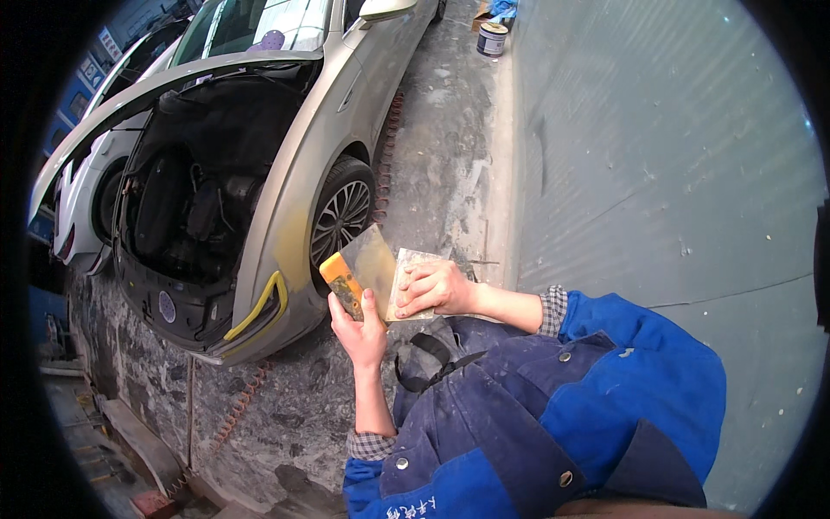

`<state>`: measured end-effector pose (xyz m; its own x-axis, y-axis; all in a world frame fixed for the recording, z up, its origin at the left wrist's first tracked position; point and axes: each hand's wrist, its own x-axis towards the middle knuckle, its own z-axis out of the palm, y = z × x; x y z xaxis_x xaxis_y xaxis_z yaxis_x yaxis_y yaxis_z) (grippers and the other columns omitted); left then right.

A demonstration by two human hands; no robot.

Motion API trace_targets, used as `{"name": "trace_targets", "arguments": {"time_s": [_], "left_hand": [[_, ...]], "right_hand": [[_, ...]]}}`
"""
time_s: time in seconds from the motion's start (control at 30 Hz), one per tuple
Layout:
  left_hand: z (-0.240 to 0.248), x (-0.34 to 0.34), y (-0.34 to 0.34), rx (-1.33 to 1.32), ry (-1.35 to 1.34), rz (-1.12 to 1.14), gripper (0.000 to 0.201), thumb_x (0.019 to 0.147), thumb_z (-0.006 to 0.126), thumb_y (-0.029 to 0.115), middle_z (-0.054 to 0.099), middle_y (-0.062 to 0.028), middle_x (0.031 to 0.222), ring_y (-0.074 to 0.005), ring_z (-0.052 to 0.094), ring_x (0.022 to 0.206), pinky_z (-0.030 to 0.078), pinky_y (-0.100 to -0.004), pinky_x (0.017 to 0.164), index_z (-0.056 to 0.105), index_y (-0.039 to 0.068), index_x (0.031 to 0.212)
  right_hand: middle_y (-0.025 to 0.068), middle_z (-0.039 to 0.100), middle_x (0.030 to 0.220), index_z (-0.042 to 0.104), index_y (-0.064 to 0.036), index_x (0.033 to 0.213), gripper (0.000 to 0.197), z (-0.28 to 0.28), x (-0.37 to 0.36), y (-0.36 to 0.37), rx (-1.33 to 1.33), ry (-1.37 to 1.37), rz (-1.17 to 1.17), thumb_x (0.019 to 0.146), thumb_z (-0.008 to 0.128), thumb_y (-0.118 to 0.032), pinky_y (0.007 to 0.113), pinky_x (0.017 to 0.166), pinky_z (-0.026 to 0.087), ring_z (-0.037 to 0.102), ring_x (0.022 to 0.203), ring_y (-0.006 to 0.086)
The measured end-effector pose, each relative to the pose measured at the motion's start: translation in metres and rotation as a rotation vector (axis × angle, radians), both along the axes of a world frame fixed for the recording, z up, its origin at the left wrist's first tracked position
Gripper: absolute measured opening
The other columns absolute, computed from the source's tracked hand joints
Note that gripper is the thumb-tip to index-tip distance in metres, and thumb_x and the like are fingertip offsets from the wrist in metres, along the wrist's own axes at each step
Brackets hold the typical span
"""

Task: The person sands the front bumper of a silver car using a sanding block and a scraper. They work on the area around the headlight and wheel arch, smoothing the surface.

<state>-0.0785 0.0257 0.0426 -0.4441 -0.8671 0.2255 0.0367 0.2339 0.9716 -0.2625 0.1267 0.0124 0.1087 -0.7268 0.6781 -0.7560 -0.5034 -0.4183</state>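
In front of my chest both hands are closed on flat pieces held edge to edge. My left hand (357, 333) grips a wide putty knife (370, 262), its orange-yellow handle stained dark and its greyish blade smeared yellowish. The pale, smeared flat piece (418, 261) is in my right hand (439, 288), with the fingers lying across its face; I cannot make out its exact kind. Beyond my hands stands a beige car (298, 195), its front bumper off. Yellowish filler patches (296, 242) show on its front fender, beside the wheel (342, 212).
A bright yellow strip (259, 307) runs along the car's front corner. Coiled reddish air hoses (392, 143) lie on the stained floor (303, 415). The large grey wall (657, 173) rises at my right, with a paint can (492, 40) farther along it. A white car (82, 208) stands at the left.
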Motion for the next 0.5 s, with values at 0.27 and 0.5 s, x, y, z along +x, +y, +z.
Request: {"name": "trace_targets", "arguments": {"time_s": [0.27,0.5], "left_hand": [[-0.023,0.017,-0.009,0.071,-0.008,0.134,0.036,0.103,0.067,0.013,0.067,-0.013,0.113,-0.019,0.066,0.099,0.055,-0.0342,0.087,0.052,-0.005,0.131],[-0.025,0.023,0.007,0.515,0.126,0.047,0.042,0.107,0.06,0.01,0.062,-0.0136,0.13,-0.0202,0.064,0.115,0.054,-0.0348,0.099,0.045,-0.002,0.144]], "right_hand": [[-0.0073,0.078,0.102,0.084,-0.0238,0.1,0.022,-0.019,-0.011,0.004,0.144,0.059,0.091,0.079,0.076,-0.02,0.041,0.096,0.059,0.072,0.1,0.0195],[-0.006,0.076,0.119,0.082,-0.028,0.113,0.023,0.047,-0.015,0.018,-0.138,0.031,0.193,0.093,0.072,-0.02,0.056,0.114,0.047,0.068,0.113,0.0218]]}}
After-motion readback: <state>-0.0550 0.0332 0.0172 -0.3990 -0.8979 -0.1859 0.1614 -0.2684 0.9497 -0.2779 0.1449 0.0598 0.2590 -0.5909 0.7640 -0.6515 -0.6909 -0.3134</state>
